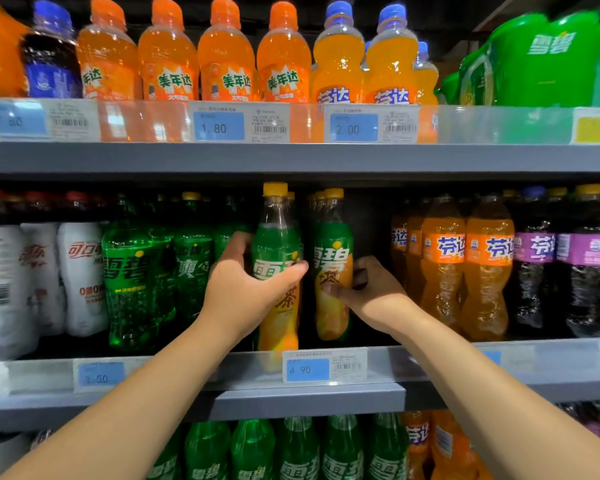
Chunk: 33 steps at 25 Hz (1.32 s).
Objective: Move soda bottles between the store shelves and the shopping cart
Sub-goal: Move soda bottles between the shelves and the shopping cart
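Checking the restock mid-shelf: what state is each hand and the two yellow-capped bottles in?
Left hand: wrapped around the left bottle, grip closed.
Right hand: fingers on the right bottle, grip closed.
Left bottle: upright, capped, forward of its neighbour.
Right bottle: upright, capped, on the shelf.
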Each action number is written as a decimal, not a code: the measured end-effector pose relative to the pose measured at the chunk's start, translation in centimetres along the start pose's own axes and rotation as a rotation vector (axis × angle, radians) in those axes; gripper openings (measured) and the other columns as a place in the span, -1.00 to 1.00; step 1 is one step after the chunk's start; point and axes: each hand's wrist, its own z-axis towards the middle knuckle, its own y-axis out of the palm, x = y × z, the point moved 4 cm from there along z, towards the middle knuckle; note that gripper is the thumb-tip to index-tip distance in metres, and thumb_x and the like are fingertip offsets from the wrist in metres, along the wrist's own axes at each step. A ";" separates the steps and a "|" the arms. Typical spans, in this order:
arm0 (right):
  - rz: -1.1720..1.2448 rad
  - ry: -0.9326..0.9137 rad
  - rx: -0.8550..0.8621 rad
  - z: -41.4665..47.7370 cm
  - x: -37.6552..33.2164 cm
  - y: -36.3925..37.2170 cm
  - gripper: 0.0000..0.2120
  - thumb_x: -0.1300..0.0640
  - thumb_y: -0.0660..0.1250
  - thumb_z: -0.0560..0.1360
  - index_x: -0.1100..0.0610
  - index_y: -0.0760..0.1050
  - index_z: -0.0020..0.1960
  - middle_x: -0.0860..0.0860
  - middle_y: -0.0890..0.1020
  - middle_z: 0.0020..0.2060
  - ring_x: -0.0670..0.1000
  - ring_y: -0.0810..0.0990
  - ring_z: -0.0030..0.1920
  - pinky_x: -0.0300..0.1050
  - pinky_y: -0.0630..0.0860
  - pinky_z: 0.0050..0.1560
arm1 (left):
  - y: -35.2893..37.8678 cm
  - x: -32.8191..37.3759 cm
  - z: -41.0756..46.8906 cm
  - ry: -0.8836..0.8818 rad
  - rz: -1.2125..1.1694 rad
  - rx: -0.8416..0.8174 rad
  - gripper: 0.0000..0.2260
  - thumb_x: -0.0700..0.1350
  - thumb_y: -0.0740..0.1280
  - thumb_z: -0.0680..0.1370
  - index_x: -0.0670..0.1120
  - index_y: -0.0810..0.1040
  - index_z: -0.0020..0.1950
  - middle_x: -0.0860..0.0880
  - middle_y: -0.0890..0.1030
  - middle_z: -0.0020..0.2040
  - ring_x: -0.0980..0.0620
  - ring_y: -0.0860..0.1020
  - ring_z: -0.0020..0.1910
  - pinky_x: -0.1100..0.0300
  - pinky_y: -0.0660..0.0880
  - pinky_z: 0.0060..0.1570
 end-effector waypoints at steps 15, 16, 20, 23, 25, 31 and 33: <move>-0.030 -0.022 -0.080 -0.2 0.5 0.1 -0.30 -0.07 0.61 0.36 -0.03 0.36 0.38 -0.10 0.60 0.13 -0.03 0.60 0.05 -0.33 0.45 -0.24 | 0.6 -2.5 0.4 -0.136 0.331 -0.100 -0.34 0.58 0.33 0.16 0.22 0.25 0.03 0.27 0.52 -0.10 0.27 0.48 -0.19 0.21 0.44 -0.21; -0.032 -0.023 -0.078 -0.3 0.5 0.1 -0.31 -0.07 0.61 0.37 -0.03 0.36 0.38 -0.12 0.59 0.11 -0.04 0.59 0.03 -0.34 0.45 -0.25 | 0.6 -2.4 0.3 -0.114 0.350 -0.104 -0.33 0.59 0.30 0.18 0.20 0.26 0.06 0.25 0.52 -0.10 0.23 0.50 -0.19 0.20 0.45 -0.20; -0.037 -0.027 -0.063 -0.4 0.5 -0.1 -0.36 -0.07 0.60 0.38 -0.05 0.39 0.35 -0.18 0.56 0.02 -0.16 0.54 -0.09 -0.35 0.41 -0.28 | 0.9 -1.1 -0.3 0.037 0.333 -0.108 -0.33 0.63 0.22 0.22 0.16 0.33 0.07 0.24 0.52 -0.16 0.32 0.46 -0.21 0.46 0.34 -0.35; -0.058 -0.038 -0.057 -0.6 0.3 -0.2 -0.40 -0.06 0.59 0.40 -0.06 0.40 0.34 -0.21 0.52 -0.03 -0.14 0.54 -0.07 -0.35 0.39 -0.28 | 1.0 -0.5 -0.4 0.101 0.328 -0.122 -0.33 0.55 0.24 0.26 0.10 0.30 0.12 0.22 0.52 -0.21 0.30 0.47 -0.27 0.50 0.39 -0.39; -0.059 -0.041 -0.059 -0.7 0.3 -0.2 -0.41 -0.05 0.58 0.41 -0.05 0.40 0.34 -0.18 0.53 0.00 -0.07 0.56 0.00 -0.33 0.43 -0.23 | 1.0 -0.4 -0.4 0.107 0.439 -0.139 -0.22 0.57 0.15 0.28 0.00 0.29 0.22 0.14 0.51 -0.29 0.19 0.49 -0.37 0.39 0.36 -0.53; -0.027 -0.023 -0.075 -0.7 0.4 -0.4 -0.43 0.03 0.57 0.44 -0.02 0.39 0.35 -0.14 0.53 0.06 -0.02 0.56 0.06 -0.17 0.54 -0.01 | 2.6 -0.3 -0.2 0.110 0.670 -0.292 0.02 0.55 -0.02 0.32 -0.23 0.17 0.48 0.01 0.45 -0.32 0.12 0.44 -0.44 0.28 0.26 -0.60; -0.019 -0.012 -0.087 -0.7 0.4 -0.6 -0.43 0.04 0.56 0.45 -0.03 0.39 0.36 -0.14 0.54 0.07 -0.03 0.55 0.05 -0.23 0.51 -0.10 | 3.2 -0.3 -0.3 0.124 0.699 -0.304 -0.03 0.53 -0.01 0.34 -0.23 0.19 0.44 0.02 0.42 -0.33 0.15 0.40 -0.44 0.31 0.19 -0.54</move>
